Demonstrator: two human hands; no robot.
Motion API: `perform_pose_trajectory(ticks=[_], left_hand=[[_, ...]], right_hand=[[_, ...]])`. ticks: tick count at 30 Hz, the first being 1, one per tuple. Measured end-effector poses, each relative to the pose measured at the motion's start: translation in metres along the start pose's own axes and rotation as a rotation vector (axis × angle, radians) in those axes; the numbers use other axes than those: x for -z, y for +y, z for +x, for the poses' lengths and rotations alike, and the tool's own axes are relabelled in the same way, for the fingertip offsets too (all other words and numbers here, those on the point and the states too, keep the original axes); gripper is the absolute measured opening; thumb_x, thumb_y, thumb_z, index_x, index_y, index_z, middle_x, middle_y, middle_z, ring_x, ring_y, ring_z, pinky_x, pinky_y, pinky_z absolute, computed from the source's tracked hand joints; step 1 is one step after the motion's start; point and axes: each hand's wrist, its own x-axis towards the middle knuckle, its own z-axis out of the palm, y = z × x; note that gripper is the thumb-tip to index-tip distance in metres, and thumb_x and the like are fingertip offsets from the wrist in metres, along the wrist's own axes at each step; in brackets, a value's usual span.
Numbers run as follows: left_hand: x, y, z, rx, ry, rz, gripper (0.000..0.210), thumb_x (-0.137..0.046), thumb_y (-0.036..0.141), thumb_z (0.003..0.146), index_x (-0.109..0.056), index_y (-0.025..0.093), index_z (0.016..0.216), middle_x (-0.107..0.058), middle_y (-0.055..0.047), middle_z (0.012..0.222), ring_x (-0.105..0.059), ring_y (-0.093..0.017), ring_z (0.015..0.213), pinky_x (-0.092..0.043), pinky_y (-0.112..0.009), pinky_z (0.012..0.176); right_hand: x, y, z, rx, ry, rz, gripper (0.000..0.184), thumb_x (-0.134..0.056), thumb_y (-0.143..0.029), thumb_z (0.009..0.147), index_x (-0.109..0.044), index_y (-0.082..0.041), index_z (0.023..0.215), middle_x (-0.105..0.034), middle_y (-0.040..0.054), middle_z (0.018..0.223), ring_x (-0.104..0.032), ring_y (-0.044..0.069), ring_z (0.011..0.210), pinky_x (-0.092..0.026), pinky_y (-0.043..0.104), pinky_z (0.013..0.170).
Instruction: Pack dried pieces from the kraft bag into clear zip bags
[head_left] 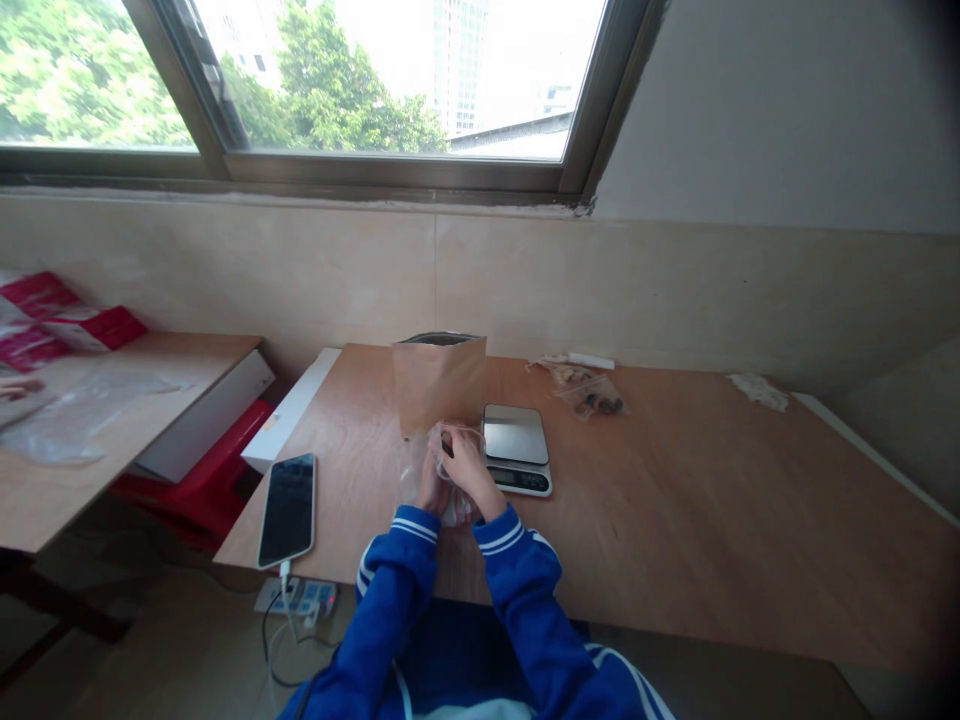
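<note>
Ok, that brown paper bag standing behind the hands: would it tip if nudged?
Probably. The paper bag stands upright, tall and narrow on the table, so it looks top-heavy. Its open top and thin paper suggest it is light and would crumple rather than resist.

Wooden table (pixel 675 520) by the tiled wall. Lying on it: 1 phone (pixel 287 508) near the left edge, 1 upright brown paper pouch (pixel 439 380), 1 digital scale (pixel 516 449) beside it, small clear bags (pixel 589 392) farther back, crumpled scrap (pixel 759 390) far right.

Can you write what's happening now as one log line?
left hand: holds clear bag | right hand: pinches bag top | beside: scale, brown pouch
</note>
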Motion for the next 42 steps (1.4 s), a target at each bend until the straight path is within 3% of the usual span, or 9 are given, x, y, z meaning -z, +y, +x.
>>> perform_pose_trajectory(ticks=[5,8,12,18,22,25,33,42], left_hand=[[-0.006,0.004,-0.004,0.007,-0.077,-0.077,0.045,-0.044,0.048,0.093,-0.067,0.014,0.111,-0.068,-0.012,0.114,-0.060,-0.025,0.115,-0.046,-0.035,0.101],[-0.009,0.007,-0.006,-0.010,-0.093,-0.043,0.049,-0.042,0.051,0.093,-0.069,0.011,0.107,-0.070,-0.014,0.107,-0.062,-0.027,0.111,-0.046,-0.038,0.099],[-0.009,0.010,-0.008,-0.004,-0.080,0.011,0.047,-0.038,0.046,0.095,-0.070,0.013,0.101,-0.071,-0.012,0.102,-0.061,-0.028,0.112,-0.047,-0.037,0.097],[-0.007,0.008,-0.005,0.020,0.002,-0.043,0.046,-0.036,0.044,0.096,-0.064,0.014,0.116,-0.070,-0.011,0.103,-0.063,-0.025,0.108,-0.048,-0.037,0.095],[-0.009,0.009,-0.007,-0.005,-0.062,-0.018,0.047,-0.037,0.045,0.096,-0.061,0.015,0.123,-0.069,-0.010,0.110,-0.063,-0.027,0.108,-0.048,-0.036,0.093],[-0.009,0.011,-0.008,-0.031,-0.025,0.030,0.044,-0.037,0.043,0.096,-0.063,0.016,0.118,-0.070,-0.008,0.105,-0.062,-0.027,0.108,-0.048,-0.036,0.093],[0.001,0.007,0.001,0.071,0.071,-0.113,0.039,-0.046,0.045,0.092,-0.068,0.014,0.104,-0.070,-0.010,0.104,-0.061,-0.025,0.110,-0.046,-0.034,0.098],[0.001,0.010,0.001,0.128,-0.025,-0.149,0.046,-0.048,0.047,0.091,-0.065,0.011,0.115,-0.068,-0.015,0.112,-0.062,-0.030,0.107,-0.048,-0.042,0.091]], right_hand=[[0.004,0.010,-0.005,-0.016,0.016,0.124,0.027,-0.062,-0.021,0.082,-0.065,-0.021,0.109,-0.068,0.0085,0.115,-0.058,0.024,0.113,-0.039,0.043,0.103],[0.009,0.013,-0.011,0.012,-0.032,0.161,0.019,-0.054,-0.018,0.085,-0.066,-0.020,0.099,-0.069,0.0070,0.107,-0.059,0.022,0.108,-0.040,0.042,0.101],[0.008,0.016,-0.019,0.053,-0.090,0.196,0.022,-0.053,-0.016,0.083,-0.063,-0.020,0.102,-0.067,0.0058,0.105,-0.059,0.021,0.103,-0.042,0.042,0.098],[-0.002,0.019,-0.019,-0.064,0.046,0.100,0.030,-0.062,-0.010,0.070,-0.062,-0.019,0.098,-0.065,0.0094,0.105,-0.057,0.026,0.106,-0.041,0.047,0.099],[0.001,0.017,-0.019,-0.060,0.040,0.090,0.025,-0.061,-0.009,0.069,-0.064,-0.019,0.093,-0.066,0.0095,0.104,-0.058,0.026,0.106,-0.041,0.046,0.100],[0.005,0.014,-0.020,-0.047,0.041,0.154,0.025,-0.061,-0.009,0.069,-0.065,-0.021,0.091,-0.067,0.0060,0.100,-0.060,0.024,0.102,-0.044,0.045,0.097],[0.021,0.006,-0.019,-0.064,0.065,0.319,0.030,-0.056,-0.013,0.075,-0.065,-0.023,0.101,-0.070,0.0038,0.105,-0.064,0.022,0.099,-0.047,0.042,0.095],[0.042,0.008,-0.020,0.003,0.045,0.459,0.034,-0.052,-0.017,0.080,-0.065,-0.024,0.110,-0.069,0.0036,0.113,-0.063,0.020,0.109,-0.047,0.039,0.099]])
